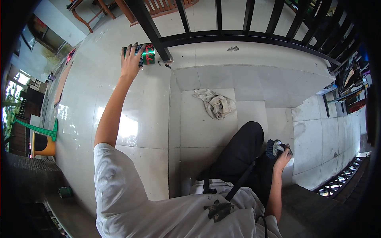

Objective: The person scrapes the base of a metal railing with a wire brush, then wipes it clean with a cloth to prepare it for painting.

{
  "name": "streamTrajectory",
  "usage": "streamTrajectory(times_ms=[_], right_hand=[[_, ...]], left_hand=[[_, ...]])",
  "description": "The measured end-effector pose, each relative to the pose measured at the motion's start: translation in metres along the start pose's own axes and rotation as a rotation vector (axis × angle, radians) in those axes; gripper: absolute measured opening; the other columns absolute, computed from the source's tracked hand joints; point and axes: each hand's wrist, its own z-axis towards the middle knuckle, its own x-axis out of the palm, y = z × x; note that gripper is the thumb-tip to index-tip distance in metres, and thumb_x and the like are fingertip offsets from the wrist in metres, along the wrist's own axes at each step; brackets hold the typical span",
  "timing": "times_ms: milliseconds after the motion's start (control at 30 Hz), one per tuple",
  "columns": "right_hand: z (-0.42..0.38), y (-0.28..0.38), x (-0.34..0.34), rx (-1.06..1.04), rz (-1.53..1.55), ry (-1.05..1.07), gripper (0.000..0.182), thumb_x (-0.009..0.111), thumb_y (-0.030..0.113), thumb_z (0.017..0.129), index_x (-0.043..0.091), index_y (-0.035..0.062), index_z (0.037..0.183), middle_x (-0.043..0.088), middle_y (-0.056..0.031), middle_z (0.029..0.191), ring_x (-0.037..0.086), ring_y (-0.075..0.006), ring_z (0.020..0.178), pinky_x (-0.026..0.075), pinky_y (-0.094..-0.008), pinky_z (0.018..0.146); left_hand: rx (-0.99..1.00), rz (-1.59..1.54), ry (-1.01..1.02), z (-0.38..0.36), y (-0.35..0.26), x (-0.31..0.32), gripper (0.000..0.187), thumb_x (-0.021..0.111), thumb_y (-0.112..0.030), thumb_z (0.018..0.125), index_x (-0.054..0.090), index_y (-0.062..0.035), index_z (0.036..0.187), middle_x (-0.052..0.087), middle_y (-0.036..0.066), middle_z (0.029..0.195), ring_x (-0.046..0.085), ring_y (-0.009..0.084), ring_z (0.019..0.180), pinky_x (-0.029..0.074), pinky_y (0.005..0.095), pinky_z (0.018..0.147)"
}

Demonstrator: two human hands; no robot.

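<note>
My left hand (131,64), arm stretched far out, has its fingers wrapped over a green can (148,54) with red lettering on the tiled floor. The can is right beside the foot of a black railing post (162,47). Low at the right, my right hand (282,158) grips a scrub brush (274,149) with dark blue bristles and a whitish, smeared body, close by my knee. A crumpled, stained cloth (217,105) lies on the tiled step in front of me.
Black railing bars (246,37) run along the raised ledge, which carries a dark smudge (233,48). Wooden furniture (85,16) stands at the far left. An orange and black bucket (43,144) with a green rim sits on the left. Assorted items (353,87) crowd the right side.
</note>
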Motion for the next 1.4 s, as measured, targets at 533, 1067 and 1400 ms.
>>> streamTrajectory(times_ms=[533, 1067, 1400], right_hand=[[-0.008, 0.028, 0.003, -0.07, -0.124, -0.051, 0.035, 0.038, 0.02, 0.099, 0.055, -0.0084, 0.109, 0.055, -0.0237, 0.111, 0.052, -0.0344, 0.099, 0.039, -0.0396, 0.089], [-0.011, 0.259, 0.108, 0.247, 0.441, 0.725, 0.08, 0.033, 0.064, 0.091, 0.052, -0.0091, 0.119, 0.052, -0.0198, 0.119, 0.043, -0.0245, 0.119, 0.028, -0.0345, 0.104], [-0.039, 0.473, 0.217, -0.748, 0.104, 0.992, 0.042, 0.071, 0.039, 0.076, 0.06, -0.0017, 0.078, 0.06, -0.0145, 0.065, 0.056, -0.0258, 0.06, 0.046, -0.0373, 0.063]], left_hand=[[0.01, 0.062, 0.028, 0.0, -0.008, -0.003, 0.095, 0.08, -0.013, 0.063, 0.029, -0.0279, 0.142, 0.038, 0.009, 0.139, 0.033, 0.0299, 0.131, 0.02, 0.0529, 0.11], [-0.767, -0.958, -0.62, -0.142, 0.016, -0.005, 0.075, 0.08, -0.017, 0.07, 0.039, 0.0078, 0.127, 0.052, 0.019, 0.118, 0.052, 0.026, 0.109, 0.039, 0.0333, 0.097], [-1.028, -1.25, -0.543, -0.201, 0.027, -0.006, 0.081, 0.076, -0.014, 0.074, 0.028, 0.0087, 0.134, 0.048, 0.018, 0.123, 0.047, 0.026, 0.114, 0.034, 0.0333, 0.101]])
